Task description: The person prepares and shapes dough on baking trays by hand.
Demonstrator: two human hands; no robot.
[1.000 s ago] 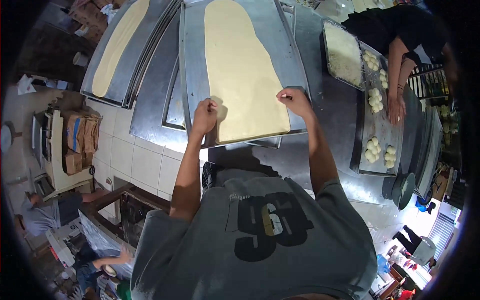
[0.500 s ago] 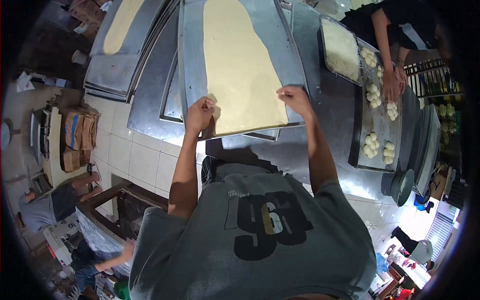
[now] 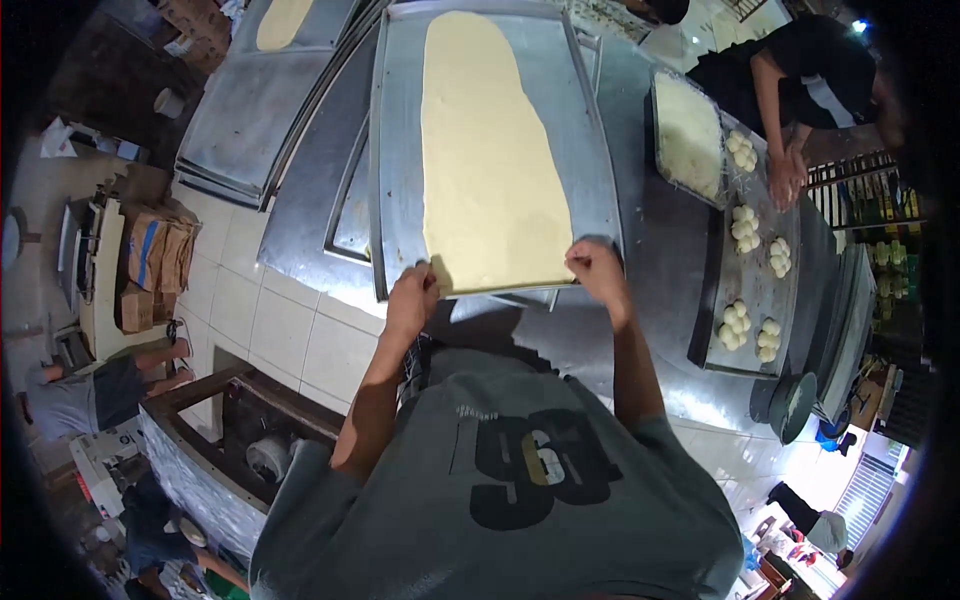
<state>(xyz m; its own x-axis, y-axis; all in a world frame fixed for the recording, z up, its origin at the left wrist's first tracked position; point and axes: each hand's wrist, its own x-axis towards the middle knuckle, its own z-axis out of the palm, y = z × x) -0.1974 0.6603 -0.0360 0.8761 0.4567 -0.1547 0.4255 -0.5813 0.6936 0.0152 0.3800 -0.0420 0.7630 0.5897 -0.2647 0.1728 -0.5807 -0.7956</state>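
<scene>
Brown packages (image 3: 165,255) are stacked way out to the left of the big tray (image 3: 397,180), and between them and it run these pale floor tiles (image 3: 285,320). Up beyond, on the big tray's left, sits a second tray (image 3: 240,125) with a strip of dough (image 3: 282,22) at its far end.

Now the left hand (image 3: 412,295)! It's at the big tray's near edge, fingers curled in at the dough sheet's left corner; whether they've caught the dough, I can't tell. And what a dough sheet (image 3: 490,170): long, smooth, lying flat down the middle of the big tray, right to its near edge. Across it comes the right hand (image 3: 598,270), thumb and fingers drawn together at the other corner; pinching or merely touching, I can't say.

Right of the big tray, the metal table (image 3: 655,310) carries pale shreds (image 3: 690,135), then a long tray (image 3: 758,290) dotted with clustered dough balls (image 3: 745,230), a co-worker's hands (image 3: 787,182) close together beside them.
</scene>
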